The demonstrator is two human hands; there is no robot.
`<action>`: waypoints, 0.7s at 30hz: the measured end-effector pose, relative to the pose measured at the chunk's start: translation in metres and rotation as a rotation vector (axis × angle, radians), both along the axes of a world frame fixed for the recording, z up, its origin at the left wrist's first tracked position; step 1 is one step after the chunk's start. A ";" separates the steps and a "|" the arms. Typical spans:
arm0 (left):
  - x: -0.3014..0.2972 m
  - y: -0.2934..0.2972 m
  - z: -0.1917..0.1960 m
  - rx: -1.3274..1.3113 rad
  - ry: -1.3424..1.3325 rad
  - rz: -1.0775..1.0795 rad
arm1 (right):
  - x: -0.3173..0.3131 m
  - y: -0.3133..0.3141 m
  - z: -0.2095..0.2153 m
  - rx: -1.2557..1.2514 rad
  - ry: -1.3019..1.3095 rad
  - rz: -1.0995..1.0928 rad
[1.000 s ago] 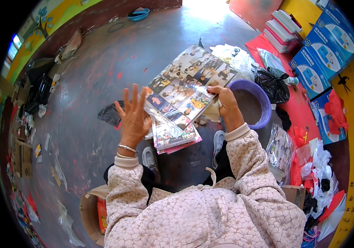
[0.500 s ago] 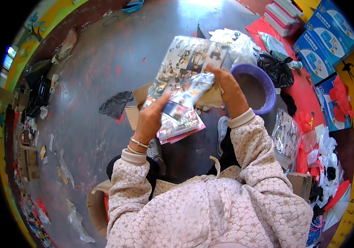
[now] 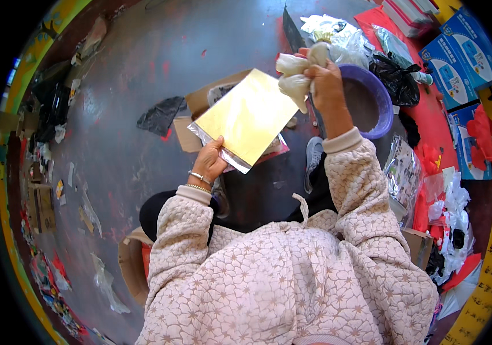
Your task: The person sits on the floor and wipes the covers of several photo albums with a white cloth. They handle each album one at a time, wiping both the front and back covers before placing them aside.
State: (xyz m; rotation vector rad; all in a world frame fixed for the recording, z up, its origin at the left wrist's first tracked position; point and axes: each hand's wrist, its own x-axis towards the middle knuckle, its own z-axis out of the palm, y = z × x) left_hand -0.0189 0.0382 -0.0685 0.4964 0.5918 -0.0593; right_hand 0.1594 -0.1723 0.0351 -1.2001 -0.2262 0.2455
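— What is the left hand [image 3: 210,160] doing?

— It is closed on the lower left edge of a gold foil sheet [image 3: 247,117] in a clear sleeve, thumb on top, fingers under. The sheet is held flat above the floor [image 3: 125,75], in front of the person's knees, gold face up.

— Which way does it run?

— Its long axis goes from lower left, at the hand, up to the right, toward the other hand. The far corner points at the purple basin [image 3: 372,98].

— And the right hand [image 3: 326,86]?

— Raised, fist clenched around a bunch of crumpled whitish plastic [image 3: 294,75], just beside the sheet's upper right corner.

— What lies around?

— Under the sheet, brown cardboard [image 3: 191,129] and a pink-edged stack [image 3: 277,148]. A black bag [image 3: 159,115] lies to the left on the floor. Beyond the basin, blue rectangular boxes [image 3: 458,57] with white labels sit on a red mat [image 3: 435,126], upper right. A shiny packet [image 3: 402,172] stands by the right sleeve.
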 end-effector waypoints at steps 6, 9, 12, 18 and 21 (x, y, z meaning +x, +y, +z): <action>-0.008 -0.001 -0.063 -0.161 0.069 0.048 | -0.066 0.082 -0.062 -0.515 -1.011 0.013; -0.026 0.014 -0.099 -0.045 -0.159 -0.001 | -0.115 0.109 -0.114 -0.613 -0.805 0.570; -0.029 0.011 -0.100 -0.239 -0.038 -0.017 | -0.137 0.106 -0.155 -0.633 -0.636 0.748; -0.025 0.005 -0.078 -0.176 0.053 0.066 | -0.104 0.083 -0.193 -1.045 -0.916 0.770; -0.025 0.010 -0.086 -0.213 0.085 0.119 | -0.063 0.050 -0.240 -1.293 -1.078 0.494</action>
